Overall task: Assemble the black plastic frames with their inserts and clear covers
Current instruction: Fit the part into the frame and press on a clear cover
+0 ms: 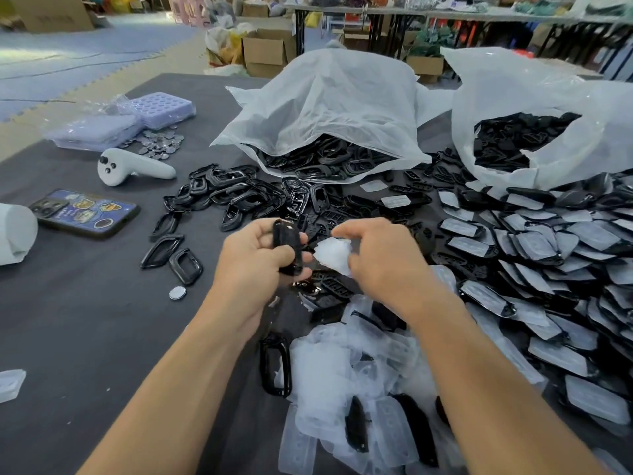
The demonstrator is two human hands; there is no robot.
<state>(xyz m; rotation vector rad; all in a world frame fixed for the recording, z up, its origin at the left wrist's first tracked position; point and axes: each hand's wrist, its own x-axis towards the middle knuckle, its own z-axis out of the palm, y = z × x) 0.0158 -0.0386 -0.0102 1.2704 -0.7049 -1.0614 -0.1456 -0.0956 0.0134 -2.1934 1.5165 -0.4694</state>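
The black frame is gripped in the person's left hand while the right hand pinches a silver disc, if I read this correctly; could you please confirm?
Not quite. The right hand pinches a clear cover, not a silver disc, as the head view shows. The rest holds: the left hand grips the black frame.

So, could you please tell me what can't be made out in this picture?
Head view:
1. The black frame in the left hand: blurred and half covered by the fingers; whether an insert sits inside is unclear.
2. The clear cover in the right hand: blurred, outline unreadable.
3. The white bag: its plastic hides most of the frames inside.
4. The white object: cut off by the left edge.
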